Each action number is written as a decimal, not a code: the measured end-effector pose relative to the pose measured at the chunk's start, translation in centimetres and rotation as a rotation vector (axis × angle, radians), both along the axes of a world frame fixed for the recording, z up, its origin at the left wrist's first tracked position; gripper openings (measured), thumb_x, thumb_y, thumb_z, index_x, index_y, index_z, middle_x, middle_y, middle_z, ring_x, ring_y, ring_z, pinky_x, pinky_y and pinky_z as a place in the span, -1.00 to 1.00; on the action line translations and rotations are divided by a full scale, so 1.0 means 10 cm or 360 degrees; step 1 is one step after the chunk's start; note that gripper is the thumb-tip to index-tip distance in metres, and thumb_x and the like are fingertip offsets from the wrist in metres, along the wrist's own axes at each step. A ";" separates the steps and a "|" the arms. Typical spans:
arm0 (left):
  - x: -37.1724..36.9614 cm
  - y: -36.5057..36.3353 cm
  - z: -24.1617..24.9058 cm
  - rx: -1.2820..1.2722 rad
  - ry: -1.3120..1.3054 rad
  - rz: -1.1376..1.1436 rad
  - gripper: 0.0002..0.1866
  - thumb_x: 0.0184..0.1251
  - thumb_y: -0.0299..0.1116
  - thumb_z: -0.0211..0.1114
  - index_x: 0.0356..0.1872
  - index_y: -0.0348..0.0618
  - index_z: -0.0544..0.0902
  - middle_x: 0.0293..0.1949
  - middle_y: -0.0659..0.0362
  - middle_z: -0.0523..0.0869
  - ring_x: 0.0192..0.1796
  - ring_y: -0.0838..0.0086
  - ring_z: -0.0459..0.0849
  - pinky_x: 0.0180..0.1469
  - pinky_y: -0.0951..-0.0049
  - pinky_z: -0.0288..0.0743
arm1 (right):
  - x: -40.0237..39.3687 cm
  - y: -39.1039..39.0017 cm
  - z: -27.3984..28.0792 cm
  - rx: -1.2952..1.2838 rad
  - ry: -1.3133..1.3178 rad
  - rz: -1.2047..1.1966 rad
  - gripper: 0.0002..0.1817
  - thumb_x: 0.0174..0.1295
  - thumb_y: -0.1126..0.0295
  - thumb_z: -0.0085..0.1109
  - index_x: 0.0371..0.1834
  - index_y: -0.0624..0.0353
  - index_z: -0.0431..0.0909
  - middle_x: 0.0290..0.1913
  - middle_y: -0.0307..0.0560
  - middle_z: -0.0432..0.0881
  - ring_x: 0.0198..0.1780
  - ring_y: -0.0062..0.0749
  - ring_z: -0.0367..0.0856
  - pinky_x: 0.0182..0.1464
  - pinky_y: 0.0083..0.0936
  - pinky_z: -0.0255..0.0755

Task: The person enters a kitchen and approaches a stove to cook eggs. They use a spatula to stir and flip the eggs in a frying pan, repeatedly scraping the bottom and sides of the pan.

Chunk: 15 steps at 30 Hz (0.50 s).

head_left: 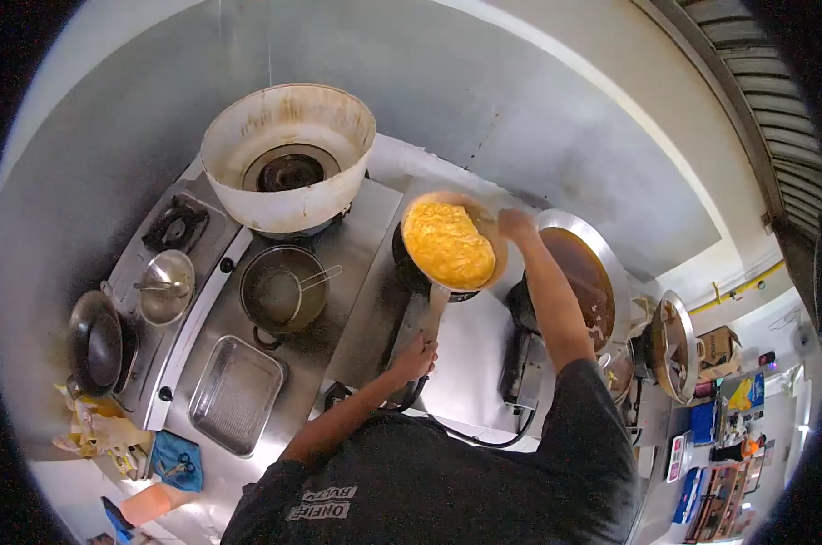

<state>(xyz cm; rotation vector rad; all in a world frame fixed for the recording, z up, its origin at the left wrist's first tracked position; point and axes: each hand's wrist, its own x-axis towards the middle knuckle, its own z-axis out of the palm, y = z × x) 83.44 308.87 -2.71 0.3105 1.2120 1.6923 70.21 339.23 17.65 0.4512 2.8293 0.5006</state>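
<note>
Stainless-steel counters (pixel 470 363) run along a grey wall (pixel 375 73), with a large pale pot-like ring (pixel 288 209) standing at the far left. Right of it, a frying pan (pixel 499 259) sits over a dark burner (pixel 404 263), and a yellow, egg-like mass (pixel 449 243) covers most of its inside. The pan's long axis runs from near to far, leaning slightly right at the far end; its pale handle (pixel 436 313) points back toward the person's body and a little left. The left hand (pixel 415 357) is closed narrowly round the handle's near end. The right hand (pixel 517 224) is curled beside the pan's far right rim; whether it holds anything cannot be told, as the area is blurred. Just right of that arm is a wide metal pot (pixel 617 272) of brown liquid (pixel 574 272). To the left, a wire-handled strainer (pixel 300 289) rests in a dark wok (pixel 255 291), with a rectangular metal tray (pixel 237 395) nearer the body
</note>
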 end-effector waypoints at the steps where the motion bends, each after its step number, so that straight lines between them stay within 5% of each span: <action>1: 0.01 0.00 0.02 -0.0005 -0.0008 0.0007 -0.82 0.30 -0.27 -0.03 -0.26 -0.13 0.26 -0.55 0.26 0.39 -0.60 0.62 0.35 -0.62 0.55 0.32 | -0.09 -0.03 0.07 -0.0028 -0.0115 0.0072 -0.66 0.08 0.24 -0.11 -0.19 0.19 0.52 -0.08 0.11 0.52 -0.04 -0.12 0.51 -0.04 -0.25 0.39; 6: 0.00 -0.11 0.45 0.0010 0.0159 0.0052 -0.85 0.29 -0.30 -0.02 -0.29 -0.09 0.24 -0.60 0.29 0.34 -0.67 0.64 0.32 -0.66 0.58 0.29 | -0.18 -0.71 0.61 0.0017 -0.0240 0.0251 -0.67 0.11 0.18 -0.10 -0.25 0.17 0.55 -0.13 0.07 0.55 -0.09 -0.13 0.53 -0.10 -0.27 0.43; 10: -0.03 -0.02 0.21 0.0037 0.0037 -0.0001 -0.86 0.30 -0.31 -0.03 -0.30 -0.10 0.24 -0.60 0.29 0.34 -0.66 0.64 0.32 -0.66 0.58 0.30 | -0.02 -0.72 0.53 0.0151 -0.0274 0.0648 -0.69 0.13 0.17 -0.06 -0.33 0.17 0.56 -0.33 0.00 0.60 -0.22 -0.14 0.58 -0.21 -0.27 0.45; 15: -0.03 0.00 0.14 0.0018 0.0123 -0.0005 -0.85 0.30 -0.29 -0.02 -0.31 -0.12 0.25 -0.59 0.29 0.35 -0.64 0.64 0.33 -0.63 0.58 0.32 | 0.55 -0.96 0.63 0.0305 -0.0190 0.0679 -0.77 0.07 0.28 -0.02 -0.47 0.17 0.58 -0.42 -0.06 0.61 -0.31 -0.20 0.61 -0.27 -0.31 0.47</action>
